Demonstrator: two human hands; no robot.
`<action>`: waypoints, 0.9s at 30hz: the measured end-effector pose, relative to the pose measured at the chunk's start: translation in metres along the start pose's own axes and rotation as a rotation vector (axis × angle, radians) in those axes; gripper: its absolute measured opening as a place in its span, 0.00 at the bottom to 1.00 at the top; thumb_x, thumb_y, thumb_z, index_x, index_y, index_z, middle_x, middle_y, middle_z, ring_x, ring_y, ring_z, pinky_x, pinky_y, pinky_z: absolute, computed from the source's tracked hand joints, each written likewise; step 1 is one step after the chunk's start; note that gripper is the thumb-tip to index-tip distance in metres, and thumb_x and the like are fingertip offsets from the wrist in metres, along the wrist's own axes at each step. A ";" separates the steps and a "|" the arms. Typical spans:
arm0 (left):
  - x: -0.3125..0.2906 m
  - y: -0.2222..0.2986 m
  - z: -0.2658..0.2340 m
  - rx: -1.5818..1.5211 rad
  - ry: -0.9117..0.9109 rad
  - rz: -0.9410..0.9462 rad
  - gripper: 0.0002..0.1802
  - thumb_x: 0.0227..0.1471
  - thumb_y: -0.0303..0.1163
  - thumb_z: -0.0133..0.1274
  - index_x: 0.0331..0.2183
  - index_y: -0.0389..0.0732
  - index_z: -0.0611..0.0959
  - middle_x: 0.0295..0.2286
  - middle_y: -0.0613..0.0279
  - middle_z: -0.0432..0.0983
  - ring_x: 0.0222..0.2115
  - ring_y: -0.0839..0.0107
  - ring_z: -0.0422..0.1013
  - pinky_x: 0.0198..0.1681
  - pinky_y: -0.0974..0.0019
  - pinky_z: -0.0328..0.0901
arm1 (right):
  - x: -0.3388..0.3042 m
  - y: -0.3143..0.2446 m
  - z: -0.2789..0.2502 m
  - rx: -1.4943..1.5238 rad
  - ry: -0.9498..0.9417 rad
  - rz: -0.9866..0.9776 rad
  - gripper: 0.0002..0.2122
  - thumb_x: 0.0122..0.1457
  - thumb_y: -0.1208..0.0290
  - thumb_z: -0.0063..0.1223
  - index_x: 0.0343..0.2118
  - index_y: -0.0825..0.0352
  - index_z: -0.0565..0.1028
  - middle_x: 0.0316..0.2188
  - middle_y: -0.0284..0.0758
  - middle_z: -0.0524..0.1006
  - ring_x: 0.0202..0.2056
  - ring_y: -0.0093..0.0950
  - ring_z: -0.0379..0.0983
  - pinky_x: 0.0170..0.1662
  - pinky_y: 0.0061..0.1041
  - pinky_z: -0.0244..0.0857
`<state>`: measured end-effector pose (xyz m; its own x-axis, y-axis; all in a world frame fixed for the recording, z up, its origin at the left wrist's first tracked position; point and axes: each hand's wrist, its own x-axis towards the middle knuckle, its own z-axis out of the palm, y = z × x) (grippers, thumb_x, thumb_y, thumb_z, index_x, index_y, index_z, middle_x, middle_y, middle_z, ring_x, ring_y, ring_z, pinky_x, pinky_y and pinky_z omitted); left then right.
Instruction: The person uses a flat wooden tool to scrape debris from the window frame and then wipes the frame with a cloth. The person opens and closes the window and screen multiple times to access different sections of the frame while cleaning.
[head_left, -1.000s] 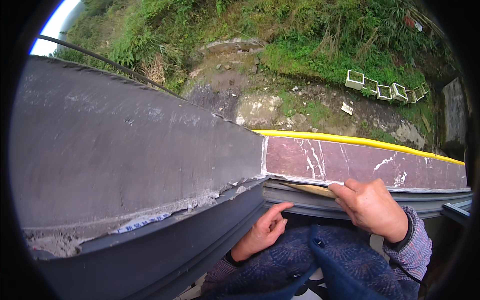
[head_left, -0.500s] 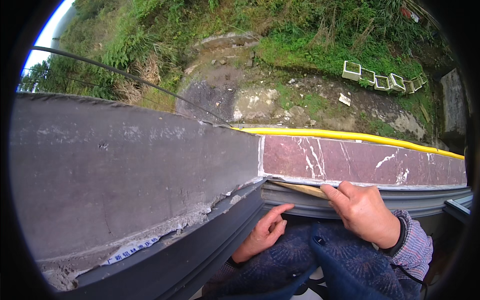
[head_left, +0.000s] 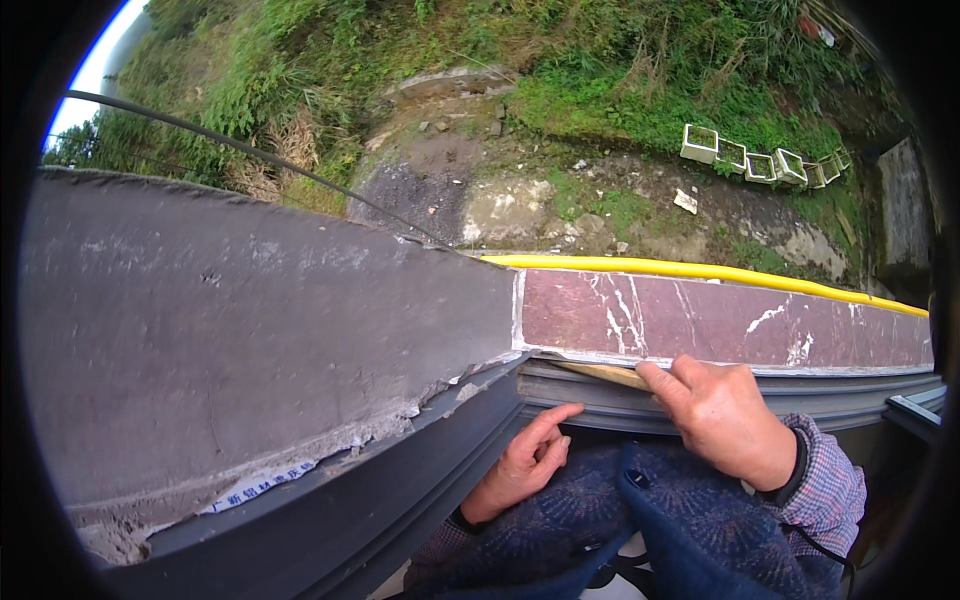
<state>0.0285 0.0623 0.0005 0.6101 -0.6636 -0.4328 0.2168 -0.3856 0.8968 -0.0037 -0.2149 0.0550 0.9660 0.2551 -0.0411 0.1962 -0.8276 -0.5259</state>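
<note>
A thin, pale wooden strip point(head_left: 610, 373) lies along the upper edge of the grey metal window frame point(head_left: 590, 392), just below the reddish stone sill point(head_left: 580, 312). My right hand point(head_left: 728, 415) pinches its right end between thumb and fingers; the strip's grasped end is hidden. Its narrow tip points left, toward the frame's corner. At the frame's inner edge, my left hand point(head_left: 523, 462) holds nothing. The index finger is stretched out to the right, thumb apart, the other fingers loosely bent.
A rough grey wall face point(head_left: 270, 320) rises at the left above a dark frame point(head_left: 330, 520). Beyond the sill run a yellow hose point(head_left: 680, 268) and a black cable point(head_left: 250, 150). Far below are rocky ground, greenery and several white planter boxes point(head_left: 760, 167). A blue patterned garment point(head_left: 560, 510) covers my front.
My right hand has shifted slightly left along the frame, and a little less of the strip shows. My left hand stays nearly still. The view has moved very slightly.
</note>
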 end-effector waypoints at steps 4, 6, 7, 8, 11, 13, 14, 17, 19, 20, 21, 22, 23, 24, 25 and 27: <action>0.000 0.002 0.001 -0.007 0.013 0.011 0.26 0.62 0.18 0.46 0.61 0.35 0.69 0.24 0.67 0.72 0.27 0.82 0.69 0.34 0.77 0.65 | -0.003 0.013 -0.004 0.054 -0.071 0.006 0.17 0.54 0.72 0.57 0.48 0.66 0.75 0.27 0.38 0.74 0.23 0.39 0.76 0.24 0.37 0.69; 0.000 0.003 0.002 -0.012 0.019 0.014 0.25 0.62 0.18 0.46 0.61 0.35 0.69 0.24 0.68 0.71 0.26 0.82 0.69 0.34 0.77 0.65 | 0.000 0.016 -0.002 0.084 -0.081 0.000 0.17 0.55 0.72 0.57 0.49 0.66 0.75 0.27 0.39 0.74 0.23 0.39 0.76 0.24 0.37 0.69; 0.000 0.004 0.002 -0.013 0.022 0.013 0.25 0.62 0.18 0.46 0.60 0.35 0.69 0.24 0.68 0.71 0.26 0.82 0.68 0.34 0.77 0.65 | 0.003 0.016 0.001 0.095 -0.083 -0.003 0.18 0.55 0.72 0.56 0.49 0.66 0.75 0.27 0.39 0.74 0.23 0.39 0.76 0.25 0.37 0.69; 0.001 0.005 0.002 -0.024 0.025 0.019 0.25 0.62 0.18 0.46 0.60 0.35 0.69 0.23 0.68 0.71 0.26 0.82 0.68 0.33 0.77 0.65 | 0.005 0.015 0.005 0.098 -0.082 -0.010 0.18 0.55 0.72 0.56 0.50 0.66 0.75 0.27 0.39 0.74 0.23 0.39 0.76 0.25 0.37 0.70; 0.001 0.006 0.002 0.002 0.027 0.015 0.25 0.62 0.17 0.46 0.60 0.35 0.69 0.22 0.69 0.70 0.25 0.83 0.68 0.33 0.77 0.64 | 0.002 0.004 0.011 0.011 -0.063 0.030 0.17 0.56 0.72 0.56 0.49 0.67 0.75 0.27 0.40 0.74 0.24 0.39 0.77 0.25 0.36 0.70; 0.001 0.005 0.002 0.015 0.032 0.015 0.25 0.62 0.17 0.46 0.60 0.35 0.69 0.22 0.69 0.70 0.25 0.83 0.68 0.32 0.77 0.64 | -0.004 -0.002 0.011 -0.001 0.009 0.017 0.18 0.55 0.73 0.56 0.50 0.67 0.75 0.27 0.40 0.74 0.24 0.39 0.77 0.25 0.36 0.70; 0.000 0.005 0.002 0.010 0.035 0.016 0.25 0.62 0.17 0.46 0.60 0.35 0.69 0.22 0.69 0.70 0.25 0.83 0.68 0.32 0.77 0.64 | -0.006 -0.004 0.010 -0.028 -0.012 0.036 0.18 0.55 0.74 0.56 0.50 0.67 0.75 0.28 0.40 0.74 0.24 0.39 0.77 0.26 0.36 0.70; 0.000 0.003 0.004 0.007 0.044 0.046 0.26 0.62 0.18 0.48 0.61 0.39 0.70 0.23 0.70 0.67 0.25 0.83 0.67 0.31 0.77 0.64 | -0.009 0.000 0.007 0.084 0.005 0.023 0.20 0.51 0.75 0.56 0.50 0.67 0.75 0.28 0.40 0.74 0.24 0.39 0.77 0.26 0.36 0.71; 0.000 0.003 0.005 0.019 0.054 0.057 0.26 0.62 0.18 0.48 0.61 0.39 0.70 0.23 0.70 0.67 0.25 0.83 0.67 0.31 0.77 0.65 | -0.006 0.004 0.008 0.084 -0.025 0.017 0.20 0.50 0.75 0.56 0.49 0.67 0.75 0.29 0.39 0.74 0.24 0.39 0.77 0.26 0.36 0.71; 0.000 0.003 0.005 0.024 0.056 0.061 0.26 0.62 0.18 0.48 0.61 0.39 0.70 0.24 0.69 0.67 0.25 0.83 0.68 0.31 0.77 0.65 | -0.004 0.005 0.010 0.069 -0.046 0.028 0.21 0.49 0.75 0.57 0.49 0.67 0.74 0.29 0.39 0.74 0.25 0.39 0.77 0.26 0.36 0.71; 0.000 0.003 0.005 0.026 0.056 0.052 0.26 0.62 0.18 0.48 0.61 0.39 0.70 0.24 0.69 0.67 0.25 0.83 0.68 0.31 0.77 0.65 | -0.002 0.005 0.013 0.075 -0.024 0.010 0.21 0.49 0.75 0.57 0.49 0.67 0.74 0.29 0.39 0.74 0.25 0.39 0.77 0.26 0.36 0.71; 0.000 0.003 0.005 0.029 0.056 0.044 0.26 0.62 0.18 0.48 0.61 0.39 0.70 0.24 0.69 0.67 0.25 0.83 0.68 0.31 0.77 0.65 | 0.000 0.003 0.017 0.069 -0.003 0.003 0.21 0.49 0.74 0.57 0.49 0.68 0.74 0.28 0.39 0.73 0.25 0.39 0.77 0.26 0.36 0.71; 0.000 0.003 0.005 0.026 0.059 0.047 0.26 0.62 0.18 0.48 0.61 0.39 0.70 0.24 0.69 0.67 0.25 0.83 0.68 0.31 0.77 0.65 | 0.000 0.001 0.020 0.061 0.017 -0.006 0.21 0.50 0.74 0.57 0.49 0.68 0.74 0.28 0.39 0.73 0.25 0.39 0.77 0.26 0.36 0.71; 0.000 0.003 0.005 0.030 0.060 0.042 0.26 0.62 0.18 0.48 0.61 0.39 0.70 0.24 0.69 0.67 0.25 0.82 0.68 0.31 0.76 0.65 | -0.001 -0.002 0.023 0.051 0.038 0.004 0.21 0.50 0.75 0.56 0.49 0.68 0.74 0.28 0.39 0.73 0.25 0.39 0.77 0.26 0.36 0.71; 0.001 0.002 0.006 0.029 0.063 0.047 0.26 0.62 0.18 0.48 0.61 0.39 0.70 0.24 0.69 0.67 0.25 0.82 0.68 0.31 0.76 0.65 | -0.003 -0.005 0.024 0.042 0.058 0.014 0.21 0.50 0.75 0.56 0.50 0.68 0.74 0.28 0.39 0.73 0.25 0.40 0.77 0.25 0.36 0.70; 0.001 0.002 0.006 0.033 0.066 0.054 0.26 0.62 0.18 0.48 0.61 0.39 0.70 0.24 0.69 0.67 0.25 0.82 0.68 0.31 0.76 0.65 | -0.008 -0.009 0.025 0.031 0.067 0.029 0.21 0.50 0.76 0.56 0.50 0.69 0.73 0.28 0.39 0.73 0.25 0.40 0.77 0.25 0.36 0.70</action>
<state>0.0248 0.0575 0.0011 0.6696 -0.6406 -0.3759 0.1580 -0.3717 0.9148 -0.0176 -0.1970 0.0393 0.9806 0.1958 -0.0003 0.1632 -0.8179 -0.5517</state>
